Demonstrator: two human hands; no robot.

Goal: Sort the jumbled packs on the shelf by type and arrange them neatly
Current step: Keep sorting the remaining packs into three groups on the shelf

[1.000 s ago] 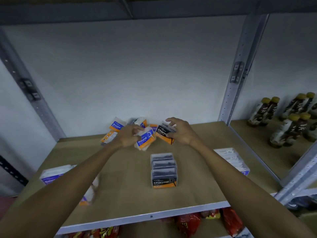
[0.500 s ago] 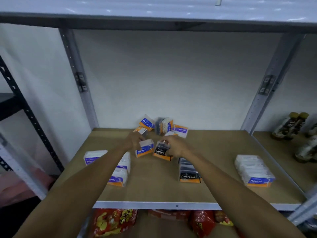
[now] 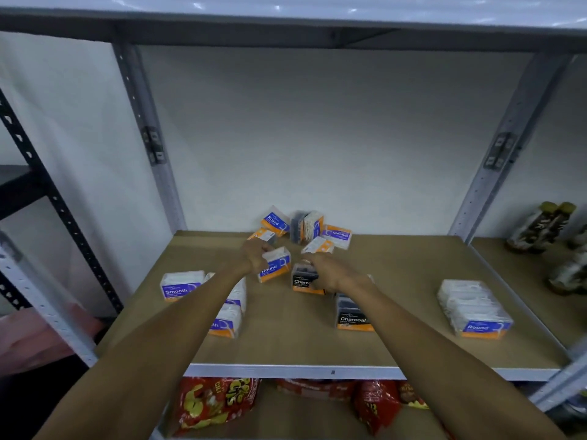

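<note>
A: What are the two hands doing on the shelf (image 3: 397,274)?

B: Each is closed round a pack. The left hand (image 3: 254,257) grips a Round pack (image 3: 274,265), blue and orange label facing the camera, tilted a little. The right hand (image 3: 330,274) is clamped on a Charcoal pack (image 3: 303,279), dark with an orange base. The two held packs sit just beside one another, near the middle of the shelf, with a narrow gap between them.

A: And the jumble?

B: Behind the held Round pack, against the back wall: another Round pack (image 3: 274,220) leaning, an upright dark and white pair (image 3: 306,225), a Smooth pack (image 3: 336,236) lying flat with its label upside down, and two small ones (image 3: 317,246) nearer the hands (their print is too blurred to read).

A: Anything already sorted?

B: To the left of the held Round pack, nearer the shelf's front edge, stands a Smooth pack (image 3: 181,285), with more Smooth packs (image 3: 228,315) partly hidden under the left forearm. Just in front of the held Charcoal pack there is a Charcoal row (image 3: 352,315) running front to back. Far right of the held packs lies a row of Round packs (image 3: 473,309), well apart from the rest.

A: Beyond the shelf?

B: Bottles (image 3: 540,227) with yellow caps stand in the next bay to the right, and red snack bags (image 3: 216,401) lie on the level below.
</note>
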